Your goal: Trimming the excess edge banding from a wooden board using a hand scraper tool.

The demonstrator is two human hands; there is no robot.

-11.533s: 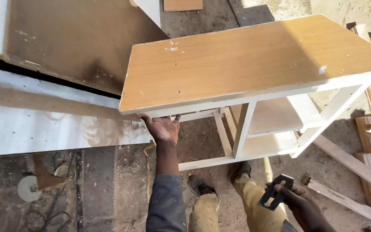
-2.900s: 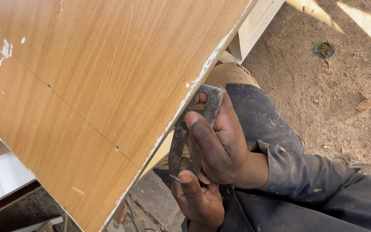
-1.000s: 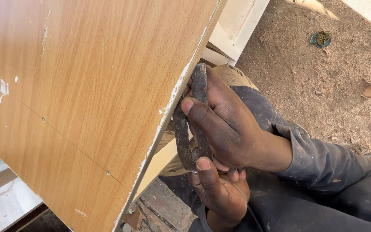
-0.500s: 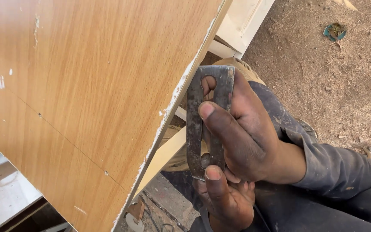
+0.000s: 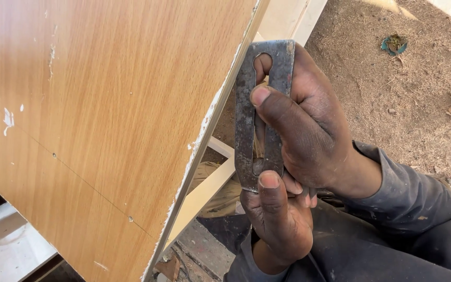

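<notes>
The left hand [image 5: 280,222], at six o'clock, grips the lower end of a flat slotted metal blade [image 5: 261,112] with its thumb up the face; the right hand [image 5: 309,130] clasps the upper end. The blade stands just beside the chipped white edge [image 5: 204,141] of the tilted wood-grain panel [image 5: 105,120]. It looks like edge scraping; next, I judge, comes steady pressure along that edge. Sandy ground [image 5: 418,94] lies at two o'clock.

Metal blade [image 5: 262,112] right of the board [image 5: 105,120] edge — dirt ground [image 5: 413,104] behind.
</notes>
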